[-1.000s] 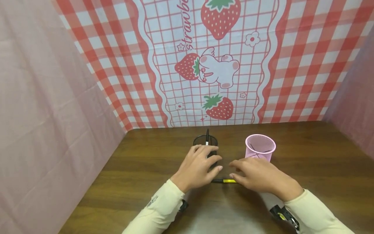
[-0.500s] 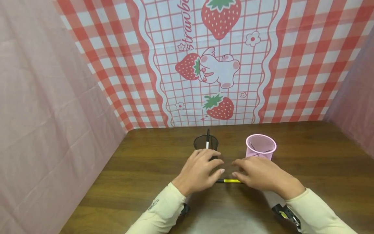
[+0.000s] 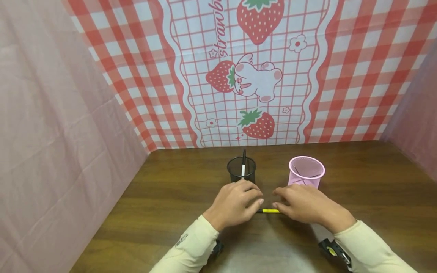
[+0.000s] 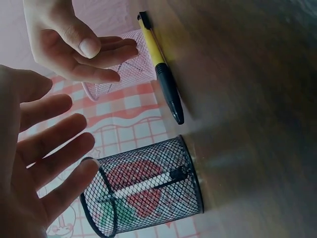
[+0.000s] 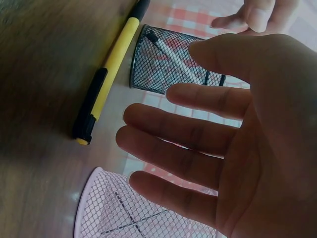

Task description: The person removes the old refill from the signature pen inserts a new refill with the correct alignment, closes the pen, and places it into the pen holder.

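Observation:
My left hand hovers in front of the black mesh pen cup, fingers spread and loosely bent, holding nothing. Inside that cup leans a black and white pen. Facing it, my right hand hangs before the pink mesh cup, also without anything in its fingers. Between the hands a yellow and black pen lies on the table; in the head view both its ends are covered by the hands. The left wrist view has the whole pen, apart from both hands.
Dark crossing lines show within the pink cup. The brown wooden table ends at a red checked strawberry cloth behind. Pale pink curtains hang at both sides.
My left hand has drawn back and slightly right, uncovering more of the black cup. My right hand has barely moved. The pen on the table stays in place.

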A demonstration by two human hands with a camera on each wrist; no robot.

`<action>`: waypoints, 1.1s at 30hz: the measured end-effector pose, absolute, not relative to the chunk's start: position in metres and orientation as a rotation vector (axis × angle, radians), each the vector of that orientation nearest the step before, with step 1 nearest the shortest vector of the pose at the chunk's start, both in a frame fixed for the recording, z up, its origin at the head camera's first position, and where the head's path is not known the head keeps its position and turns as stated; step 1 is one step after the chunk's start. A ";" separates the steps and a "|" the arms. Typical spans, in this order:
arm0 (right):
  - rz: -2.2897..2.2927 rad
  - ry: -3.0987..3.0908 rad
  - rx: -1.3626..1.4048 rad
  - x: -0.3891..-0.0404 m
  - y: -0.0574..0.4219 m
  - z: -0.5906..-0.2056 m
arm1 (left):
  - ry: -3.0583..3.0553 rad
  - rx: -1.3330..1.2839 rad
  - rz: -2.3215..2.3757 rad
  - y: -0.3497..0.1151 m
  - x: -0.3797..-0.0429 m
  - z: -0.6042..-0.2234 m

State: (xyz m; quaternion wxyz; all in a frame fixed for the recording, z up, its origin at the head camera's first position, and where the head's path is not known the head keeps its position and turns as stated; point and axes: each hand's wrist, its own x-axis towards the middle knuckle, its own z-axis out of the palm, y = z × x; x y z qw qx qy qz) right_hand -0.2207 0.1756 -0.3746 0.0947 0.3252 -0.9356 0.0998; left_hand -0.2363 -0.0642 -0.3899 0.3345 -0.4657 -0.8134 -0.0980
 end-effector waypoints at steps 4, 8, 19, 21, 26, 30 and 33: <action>0.293 -2.758 0.980 -0.221 0.177 -0.377 | -2.186 -1.212 -0.230 -0.063 -0.235 -0.392; 0.295 -2.747 1.003 -0.221 0.177 -0.379 | -2.229 -1.199 -0.200 -0.063 -0.236 -0.394; 0.293 -2.740 1.035 -0.222 0.173 -0.387 | -2.316 -1.159 -0.164 -0.067 -0.238 -0.398; 0.285 -2.739 1.034 -0.221 0.172 -0.388 | -2.339 -1.152 -0.159 -0.068 -0.237 -0.399; 0.260 -2.748 1.038 -0.222 0.172 -0.392 | -2.395 -1.139 -0.140 -0.071 -0.236 -0.398; 0.249 -2.760 1.031 -0.223 0.173 -0.394 | -2.415 -1.136 -0.128 -0.072 -0.236 -0.398; 0.244 -2.760 1.036 -0.223 0.173 -0.395 | -2.438 -1.134 -0.126 -0.072 -0.236 -0.399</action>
